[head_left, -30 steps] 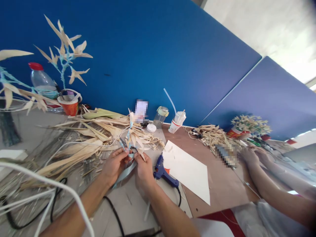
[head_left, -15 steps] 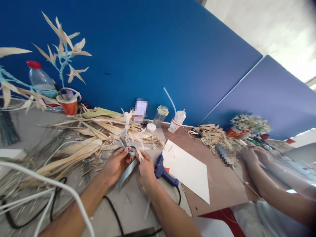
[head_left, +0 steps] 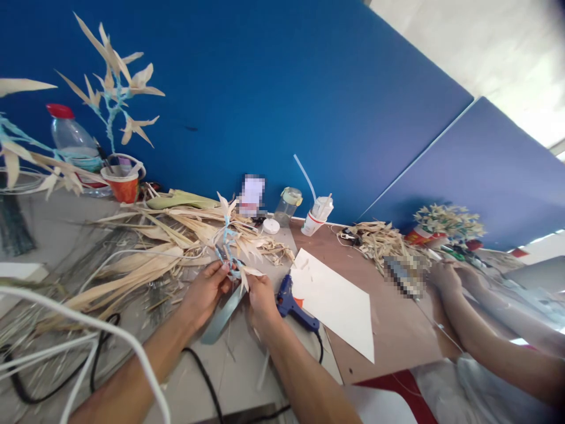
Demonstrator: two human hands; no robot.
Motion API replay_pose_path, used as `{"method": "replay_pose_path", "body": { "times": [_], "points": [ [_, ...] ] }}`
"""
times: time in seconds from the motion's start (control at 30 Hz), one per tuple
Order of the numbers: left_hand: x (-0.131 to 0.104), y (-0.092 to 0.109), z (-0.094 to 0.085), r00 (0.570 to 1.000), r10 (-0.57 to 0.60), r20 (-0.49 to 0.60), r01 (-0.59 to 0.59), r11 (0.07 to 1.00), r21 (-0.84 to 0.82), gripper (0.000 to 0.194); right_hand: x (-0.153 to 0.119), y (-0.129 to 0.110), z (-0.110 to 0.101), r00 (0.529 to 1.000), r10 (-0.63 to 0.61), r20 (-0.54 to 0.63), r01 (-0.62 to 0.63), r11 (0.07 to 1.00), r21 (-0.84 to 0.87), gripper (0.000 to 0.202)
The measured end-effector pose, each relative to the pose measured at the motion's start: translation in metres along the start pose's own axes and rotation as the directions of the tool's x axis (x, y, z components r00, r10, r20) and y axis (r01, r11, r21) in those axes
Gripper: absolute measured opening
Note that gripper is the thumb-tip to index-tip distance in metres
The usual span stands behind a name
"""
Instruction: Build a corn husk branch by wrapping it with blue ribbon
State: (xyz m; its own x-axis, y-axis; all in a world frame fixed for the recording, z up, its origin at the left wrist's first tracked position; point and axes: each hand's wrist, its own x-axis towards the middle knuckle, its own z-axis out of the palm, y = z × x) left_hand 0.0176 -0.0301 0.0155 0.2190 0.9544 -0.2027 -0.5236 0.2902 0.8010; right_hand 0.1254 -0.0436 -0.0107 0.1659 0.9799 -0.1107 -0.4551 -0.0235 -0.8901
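Observation:
Between my hands a small husk-flower branch (head_left: 228, 232) stands upright, its stem bound in light blue tape and its petals pale and pointed. My left hand (head_left: 208, 291) pinches the branch low on the stem. The fingers of my right hand (head_left: 261, 294) are closed at a side shoot with a pale husk flower (head_left: 245, 274). A strip of blue-grey tape (head_left: 224, 318) hangs in a curve below the stem. Exactly which fingers hold the tape is hidden. Just right of my right hand lies a blue glue gun (head_left: 291, 303).
Dried corn husks (head_left: 132, 265) and thin wires spread over the left side. A white sheet (head_left: 339, 306) lies right of centre. White cables (head_left: 110, 330) loop at front left. Behind stand a jar (head_left: 288, 205) and cup (head_left: 312, 222). Another person's hands (head_left: 445, 280) are at far right.
The hanging tape strip has swung left and shows more of its broad side. The side shoot at my right hand has turned, its petals now pointing right. Both hands keep nearly the same place.

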Motion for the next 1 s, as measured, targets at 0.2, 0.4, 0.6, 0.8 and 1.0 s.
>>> {"method": "replay_pose_path", "body": {
  "times": [0.2, 0.4, 0.6, 0.8, 1.0],
  "points": [
    [0.0, 0.003, -0.002, 1.0, -0.014, 0.003, 0.014, 0.993, -0.12, 0.02, -0.002, -0.009, 0.008, 0.98, 0.161, 0.117, -0.182, 0.963, 0.197, 0.008],
    [0.003, 0.003, -0.008, 0.99, -0.093, 0.106, 0.108, 0.983, -0.15, 0.018, 0.002, -0.011, -0.003, 0.893, 0.383, 0.237, -0.436, 0.868, 0.238, 0.012],
    [0.005, 0.001, -0.006, 0.982, -0.135, 0.13, 0.158, 0.97, -0.184, 0.014, 0.0, -0.017, -0.001, 0.802, 0.489, 0.341, -0.566, 0.806, 0.175, 0.018],
    [0.002, 0.003, 0.001, 0.978, -0.177, 0.115, 0.195, 0.967, -0.166, 0.02, -0.004, -0.019, 0.005, 0.797, 0.501, 0.337, -0.567, 0.814, 0.131, 0.027],
    [-0.004, 0.008, 0.004, 0.962, -0.253, 0.106, 0.264, 0.959, -0.105, 0.022, -0.009, -0.018, 0.01, 0.847, 0.401, 0.348, -0.463, 0.879, 0.115, 0.034]
  ]
}}
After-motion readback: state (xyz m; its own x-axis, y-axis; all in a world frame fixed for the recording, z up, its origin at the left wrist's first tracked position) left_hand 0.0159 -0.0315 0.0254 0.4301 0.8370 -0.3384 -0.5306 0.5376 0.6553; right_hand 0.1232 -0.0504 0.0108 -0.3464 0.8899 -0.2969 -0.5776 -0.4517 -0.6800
